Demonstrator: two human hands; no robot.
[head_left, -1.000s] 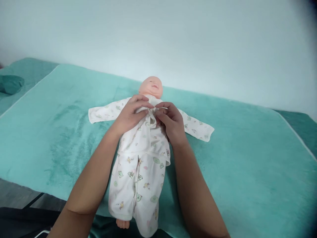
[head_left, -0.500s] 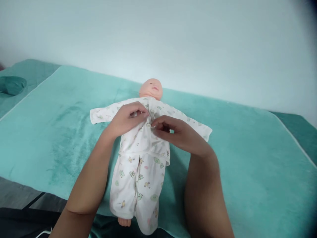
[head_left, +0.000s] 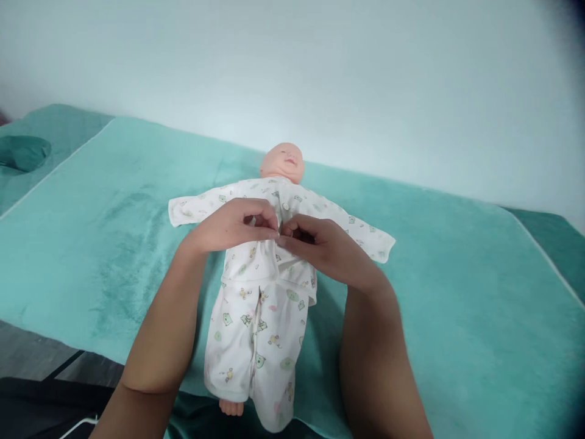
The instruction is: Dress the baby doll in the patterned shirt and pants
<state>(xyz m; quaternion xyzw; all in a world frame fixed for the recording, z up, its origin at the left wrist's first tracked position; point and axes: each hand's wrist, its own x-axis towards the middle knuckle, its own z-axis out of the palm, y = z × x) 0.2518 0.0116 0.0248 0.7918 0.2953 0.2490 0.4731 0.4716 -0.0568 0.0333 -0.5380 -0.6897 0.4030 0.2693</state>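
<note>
A baby doll [head_left: 282, 161] lies on its back, dressed in a white printed shirt [head_left: 244, 262] and matching trousers [head_left: 274, 341]. Over the middle of the chest, my left hand [head_left: 242, 224] pinches the front edge of the shirt between thumb and fingers. My right hand [head_left: 315, 241] meets it there, its fingertips closed on the same front opening. The button between the fingertips is mostly hidden. Above my hands another small button [head_left: 286, 207] shows on the shirt front. Both shirt sleeves are spread out sideways, and one bare foot [head_left: 231, 407] pokes from a trouser leg.
A green plush cover [head_left: 457, 292] lies under the doll across the table, with a pale wall [head_left: 320, 73] behind. A dark green opening [head_left: 22, 152] is at the far left. Dark items [head_left: 41, 408] stand below the table's left front edge.
Both hands have come closer together at the shirt front, and my left hand has shifted slightly down. The button that showed between them is now covered by the fingers.
</note>
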